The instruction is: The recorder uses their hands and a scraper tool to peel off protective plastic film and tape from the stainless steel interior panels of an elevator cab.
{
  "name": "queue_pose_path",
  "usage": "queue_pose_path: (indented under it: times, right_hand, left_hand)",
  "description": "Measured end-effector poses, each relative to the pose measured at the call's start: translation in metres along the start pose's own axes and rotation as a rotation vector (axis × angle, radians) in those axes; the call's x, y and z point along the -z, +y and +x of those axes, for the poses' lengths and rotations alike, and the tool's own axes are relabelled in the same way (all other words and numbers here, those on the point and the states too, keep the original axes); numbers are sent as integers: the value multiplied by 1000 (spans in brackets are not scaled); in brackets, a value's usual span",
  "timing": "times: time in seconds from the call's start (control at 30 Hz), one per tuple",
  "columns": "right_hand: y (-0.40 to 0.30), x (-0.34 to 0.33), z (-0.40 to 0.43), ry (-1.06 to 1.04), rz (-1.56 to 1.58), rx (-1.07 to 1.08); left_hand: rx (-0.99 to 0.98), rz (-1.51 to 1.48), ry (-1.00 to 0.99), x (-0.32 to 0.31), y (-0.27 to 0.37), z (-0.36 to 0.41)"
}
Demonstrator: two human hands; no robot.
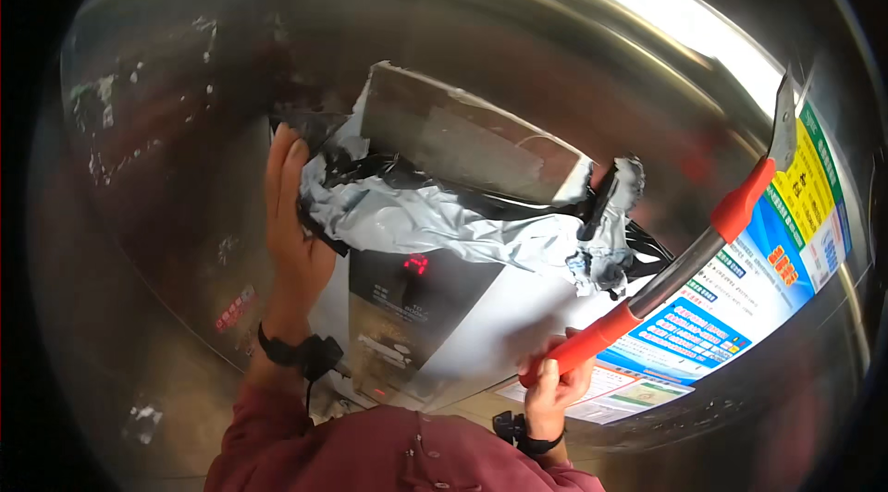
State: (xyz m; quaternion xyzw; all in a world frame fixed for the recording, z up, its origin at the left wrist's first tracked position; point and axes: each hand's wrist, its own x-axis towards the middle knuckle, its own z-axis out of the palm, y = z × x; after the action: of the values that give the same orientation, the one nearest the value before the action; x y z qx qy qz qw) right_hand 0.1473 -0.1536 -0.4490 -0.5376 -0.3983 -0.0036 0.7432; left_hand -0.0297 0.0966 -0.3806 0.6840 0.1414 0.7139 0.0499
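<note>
My right hand (558, 377) is closed round the red grip of a long-handled scraper (676, 273), whose metal blade points up at the upper right. A crumpled sheet of silver and black film (444, 221) hangs across a metal wall, partly peeled and folded down. My left hand (295, 214) is raised against the sheet's left end, fingers upward; whether it grips the film or only presses on it I cannot tell. Above the fold lies a pale-edged rectangle of adhesive residue (465, 138). Below it shows a dark panel (416, 284) with a red lit display.
Printed posters (756, 270) cover the wall at the right, behind the scraper. Scraps of white residue (97, 103) and a small red-and-white sticker (236, 308) cling to the metal wall at the left. A tiled floor (184, 450) shows at the bottom.
</note>
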Motion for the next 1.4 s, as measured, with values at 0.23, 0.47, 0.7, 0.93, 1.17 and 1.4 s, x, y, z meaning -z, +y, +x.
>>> queue_pose_path:
  times: [0.23,0.47,0.7,0.93,1.17,1.4]
  right_hand:
    - [-12,42,0,48,-32,85]
    - [3,67,1,116,-118,133]
    - [-1,64,14,179,-18,93]
    - [13,83,9,215,-95,146]
    - [27,93,9,178,-159,135]
    - [34,98,5,151,-93,119]
  left_hand:
    - [297,-472,423,-8,15,-15]
    - [-448,-442,-370,7,109,14]
    - [-639,-136,-484,-79,174,29]
    - [-616,131,-368,-111,174,32]
    - [-625,-53,-215,-129,180,39]
    - [-571,-123,-300,-115,176,26]
